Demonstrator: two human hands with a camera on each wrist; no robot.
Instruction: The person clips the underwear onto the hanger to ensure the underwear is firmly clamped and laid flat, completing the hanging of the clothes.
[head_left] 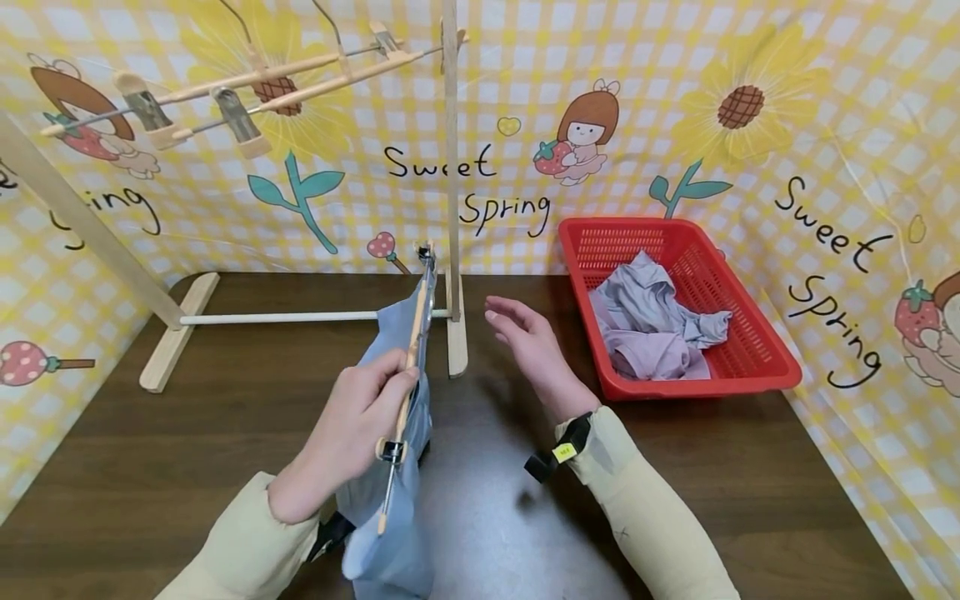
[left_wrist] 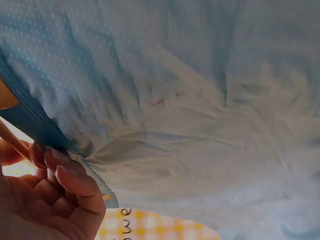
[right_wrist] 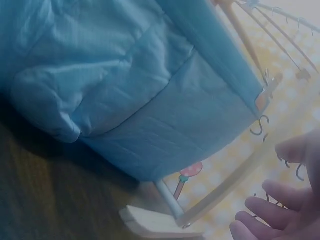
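My left hand (head_left: 362, 408) grips the wooden bar of a clip hanger (head_left: 417, 321), fingers and thumb curled round it near the middle. A light blue garment (head_left: 395, 321) hangs from the hanger's metal clips, its band along the bar. In the left wrist view the garment's pale, wrinkled cloth (left_wrist: 190, 125) fills most of the picture. To the right of the hanger, my right hand (head_left: 531, 343) is held in the air with its fingers extended, touching nothing. The right wrist view shows the garment's blue side (right_wrist: 125, 75) and a clip at its upper corner.
A wooden rack with an upright post (head_left: 452, 167) and white lower rod (head_left: 277, 317) stands at the back left. Two clip hangers (head_left: 292, 92) hang there. A red basket (head_left: 690, 386) at right holds crumpled grey and lilac cloths (head_left: 648, 300). Patterned fabric surrounds the dark table (head_left: 247, 433).
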